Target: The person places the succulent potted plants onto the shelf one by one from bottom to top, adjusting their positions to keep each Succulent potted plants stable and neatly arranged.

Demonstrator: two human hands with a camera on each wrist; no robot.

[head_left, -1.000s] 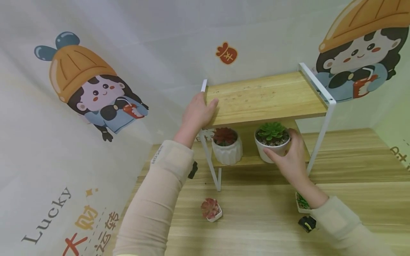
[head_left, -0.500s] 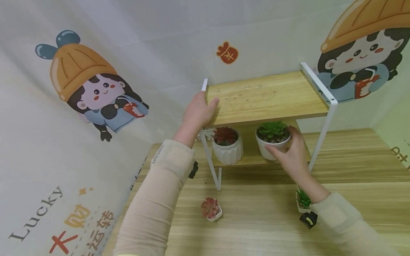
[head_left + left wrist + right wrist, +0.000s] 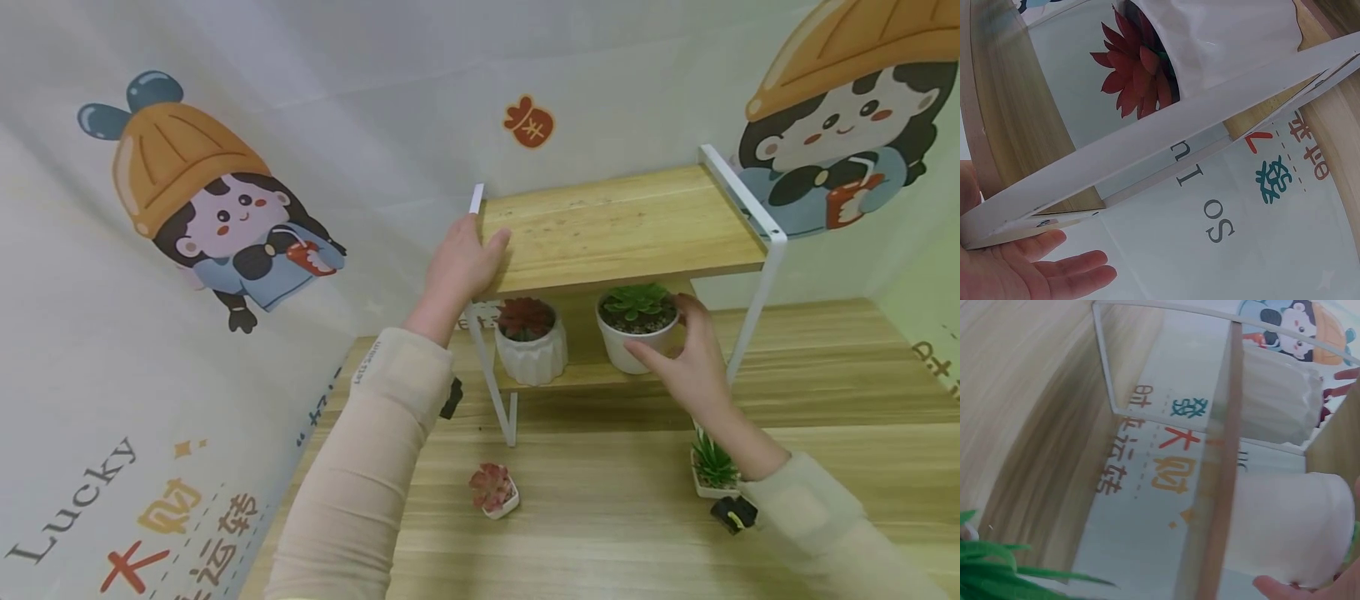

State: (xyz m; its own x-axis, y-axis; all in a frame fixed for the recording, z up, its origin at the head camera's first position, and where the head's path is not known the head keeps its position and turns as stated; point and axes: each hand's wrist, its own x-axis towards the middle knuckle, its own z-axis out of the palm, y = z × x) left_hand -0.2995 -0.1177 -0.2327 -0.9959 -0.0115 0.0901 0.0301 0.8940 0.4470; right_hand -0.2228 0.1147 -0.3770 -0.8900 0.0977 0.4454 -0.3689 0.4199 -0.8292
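My left hand [image 3: 463, 262] holds the top left corner of a two-tier shelf [image 3: 615, 229] with wooden boards and white metal sides. Its thumb lies over the top board, while in the left wrist view the fingers [image 3: 1079, 269] extend along the outside of the frame. My right hand [image 3: 693, 358] grips a smooth white pot [image 3: 622, 348] with a green succulent, thumb at the front and fingers round the right side. That pot is at the lower board, under the top one. To its left stands a ribbed white pot [image 3: 532, 358] with a dark red succulent.
A small potted pink succulent [image 3: 491, 489] sits on the wooden table [image 3: 585, 533] before the shelf. Near my right forearm is a small spiky green plant [image 3: 712, 467] in a square white pot. A printed white backdrop [image 3: 390, 108] rises behind the shelf.
The white pot with the green succulent has shifted slightly back over the lower board, my right hand moving along with it. My left hand stays on the shelf corner.
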